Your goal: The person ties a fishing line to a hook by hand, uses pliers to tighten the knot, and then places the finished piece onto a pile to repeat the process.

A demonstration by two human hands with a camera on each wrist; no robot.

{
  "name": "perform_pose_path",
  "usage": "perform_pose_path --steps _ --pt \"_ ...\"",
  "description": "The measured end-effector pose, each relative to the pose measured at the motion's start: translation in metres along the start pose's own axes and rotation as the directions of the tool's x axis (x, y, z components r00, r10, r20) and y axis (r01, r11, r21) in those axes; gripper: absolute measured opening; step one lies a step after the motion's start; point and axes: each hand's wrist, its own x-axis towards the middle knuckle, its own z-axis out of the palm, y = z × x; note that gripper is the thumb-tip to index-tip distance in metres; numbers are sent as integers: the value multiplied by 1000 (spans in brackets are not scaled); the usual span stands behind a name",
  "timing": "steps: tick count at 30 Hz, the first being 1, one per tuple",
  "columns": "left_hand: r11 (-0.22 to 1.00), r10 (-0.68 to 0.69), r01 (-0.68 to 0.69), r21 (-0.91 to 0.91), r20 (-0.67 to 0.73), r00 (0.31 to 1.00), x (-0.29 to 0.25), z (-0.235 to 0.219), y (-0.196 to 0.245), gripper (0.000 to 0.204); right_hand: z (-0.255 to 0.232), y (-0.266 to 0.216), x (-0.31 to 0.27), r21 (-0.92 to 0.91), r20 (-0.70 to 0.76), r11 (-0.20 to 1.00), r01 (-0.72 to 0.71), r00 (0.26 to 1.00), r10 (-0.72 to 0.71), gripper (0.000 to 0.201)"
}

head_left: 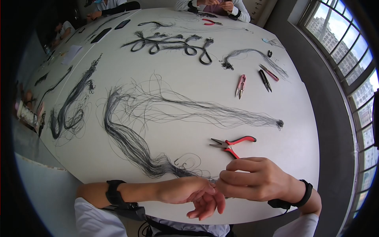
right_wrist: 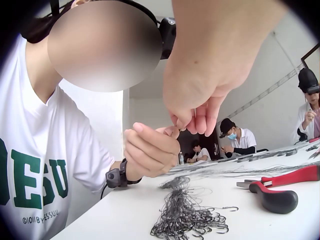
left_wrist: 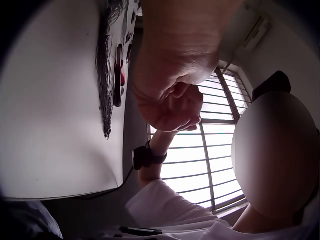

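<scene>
Left hand and right hand meet at the fingertips over the near table edge; thumbs and forefingers close together, anything pinched too small to make out, can't tell. Left's other fingers loosely bent. Left wrist view: palm blocks the contact. Pile of dark hooks on table below hands, tangled. Dark strand bundle runs up to the hands, near end hidden behind them. Red-handled pliers just beyond right hand, one handle partly covered. Farther: pink snips, looped hanks. Far person cut off at top.
</scene>
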Motion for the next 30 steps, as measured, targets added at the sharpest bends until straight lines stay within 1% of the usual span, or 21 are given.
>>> perform_pose_path --steps 1,3,4,6,7,9,10,12,13,15,18,21,25,27,28,30 --pt "1000 1 -1 1 0 1000 0 0 0 54 0 0 0 -1 0 1000 1 1000 -1 16" --pt "998 55 -55 -15 -2 998 -2 -2 -2 51 2 1 -2 -3 -31 1000 -7 999 7 16" --pt "998 56 -56 -14 -2 998 -3 0 -1 51 2 1 -1 -4 -31 1000 -7 999 7 16" --pt "985 85 -73 154 -75 994 -6 5 2 48 2 2 -1 -6 -19 1000 3 1000 -3 16" --pt "985 85 -73 154 -75 994 -6 6 1 48 2 2 -1 -6 -19 1000 3 1000 -3 16" --pt "981 138 -115 156 -142 980 -6 8 -3 42 4 2 -1 17 -24 1000 -22 999 22 17" --pt "981 139 -116 156 -142 980 -7 8 -3 42 5 2 -2 17 -23 1000 -21 999 22 17" --pt "980 118 -78 181 -220 968 -8 9 -2 41 7 5 -5 41 3 999 -20 1000 19 24" --pt "980 119 -79 182 -221 968 -8 9 -2 41 8 5 -5 40 3 999 -18 1000 18 24" --pt "961 189 -122 246 -269 945 -7 11 -2 40 11 6 -5 29 -9 999 -26 1000 27 23" --pt "956 190 -113 272 -273 943 -7 10 -4 39 13 6 -5 31 -20 999 -36 999 37 23" --pt "959 207 -140 247 -273 939 -6 9 -5 38 14 5 -6 59 -27 997 -53 998 54 24" --pt "968 167 -104 230 -275 947 -7 7 -2 38 13 4 -5 108 -38 991 -80 996 84 25" --pt "966 208 -156 205 -269 940 -6 6 -2 39 13 4 -4 119 -68 989 -92 993 101 25" --pt "967 207 -155 204 -268 941 -6 6 -2 39 11 4 -4 119 -68 988 -94 992 103 25" --pt "973 215 -170 159 -335 917 -7 5 -1 40 9 4 -4 158 -21 978 -137 990 142 23"
